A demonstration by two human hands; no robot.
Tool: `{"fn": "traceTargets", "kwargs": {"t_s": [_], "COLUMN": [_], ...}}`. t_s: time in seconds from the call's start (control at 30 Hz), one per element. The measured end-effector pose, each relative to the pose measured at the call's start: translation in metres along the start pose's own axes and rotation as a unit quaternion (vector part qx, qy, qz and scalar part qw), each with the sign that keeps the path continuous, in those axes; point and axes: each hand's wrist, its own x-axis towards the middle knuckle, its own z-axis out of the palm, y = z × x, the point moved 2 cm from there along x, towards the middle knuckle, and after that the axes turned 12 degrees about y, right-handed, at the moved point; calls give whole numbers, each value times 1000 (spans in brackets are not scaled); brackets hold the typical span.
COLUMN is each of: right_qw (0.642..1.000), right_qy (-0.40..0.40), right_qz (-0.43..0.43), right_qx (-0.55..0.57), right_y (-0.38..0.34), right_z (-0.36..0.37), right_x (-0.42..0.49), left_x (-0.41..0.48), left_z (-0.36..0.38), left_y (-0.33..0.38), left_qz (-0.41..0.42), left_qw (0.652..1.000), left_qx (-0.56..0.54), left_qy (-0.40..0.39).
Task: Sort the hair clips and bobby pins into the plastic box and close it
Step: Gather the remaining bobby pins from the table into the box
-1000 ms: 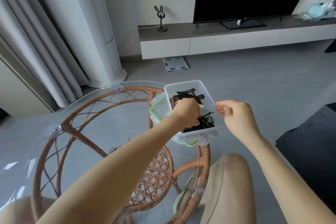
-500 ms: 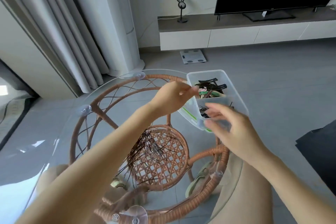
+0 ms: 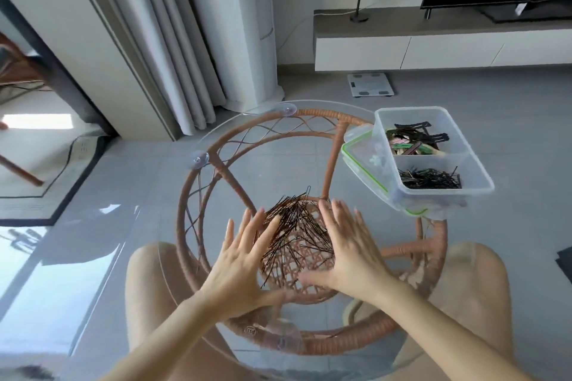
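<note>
A loose pile of dark bobby pins (image 3: pixel 294 229) lies on the round glass tabletop (image 3: pixel 148 219). My left hand (image 3: pixel 244 254) and my right hand (image 3: pixel 349 244) flank the pile, flat, fingers spread, cupping it from both sides. The clear plastic box (image 3: pixel 478 178) stands at the table's right edge. Its far compartment holds hair clips (image 3: pixel 414 141), black and coloured. The near compartment holds bobby pins (image 3: pixel 428 179). The green-rimmed lid (image 3: pixel 363 161) leans under the box's left side.
The glass top rests on a rattan frame (image 3: pixel 318 116) with suction cups. My knees show below the glass. A scale (image 3: pixel 370 84) lies on the floor, a TV bench (image 3: pixel 433 37) and curtains (image 3: pixel 173 49) stand behind.
Both hands left the box and came down to the pile of bobby pins, one on each side. The view tilted down and left.
</note>
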Motion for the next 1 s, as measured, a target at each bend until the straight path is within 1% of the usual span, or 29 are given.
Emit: {"fn": "traceTargets", "kwargs": {"t_s": [0.1,0.17,0.23,0.27,0.33,0.37,0.4,0.43,0.47,0.5,0.57,0.63,0.7,0.73,0.77,0.83,0.87,0.9,0.93,0.97,1.0], "right_qw": [997,989,973,956,892,862,848,852,864,881,919,938,942,937,927,892,878,872,877,892,918], "right_qy": [47,86,99,99,133,170,210,237,243,223,146,89,60,53,47,44,51,61,73,91,111], "right_qz": [19,33,65,98,170,202,227,243,253,255,234,192,155,144,140,154,161,164,169,174,179], "right_qx": [52,112,196,259,397,433,430,399,362,330,284,273,291,313,344,422,449,456,445,406,336], "right_y": [-8,-16,-23,-27,-35,-36,-34,-31,-26,-23,-18,-18,-19,-19,-19,-18,-15,-13,-10,-7,-4], "right_z": [11,12,13,14,14,13,12,11,11,12,15,16,14,12,8,-1,-7,-13,-19,-25,-31], "right_x": [19,29,35,38,45,49,57,66,75,84,95,91,80,74,70,61,57,52,45,37,29], "left_x": [26,36,40,42,50,56,62,69,75,80,85,86,85,84,83,81,80,78,76,74,71], "left_z": [5,9,9,7,1,0,0,2,5,9,11,9,6,4,2,1,-1,-4,-8,-12,-15], "left_y": [6,8,11,14,24,29,34,38,42,43,46,44,40,37,35,33,33,31,28,25,20], "left_qz": [-7,-9,-29,-55,-152,-206,-248,-273,-285,-294,-313,-325,-330,-330,-330,-321,-314,-309,-300,-282,-257], "left_qw": [998,998,995,990,963,944,928,919,913,905,873,834,794,781,771,760,762,775,807,859,912], "left_qx": [-12,-15,-48,-85,-182,-217,-234,-231,-226,-235,-296,-374,-436,-454,-469,-503,-511,-502,-462,-380,-273], "left_qy": [54,66,85,101,132,140,148,163,182,201,228,244,266,275,276,258,244,228,213,195,168]}}
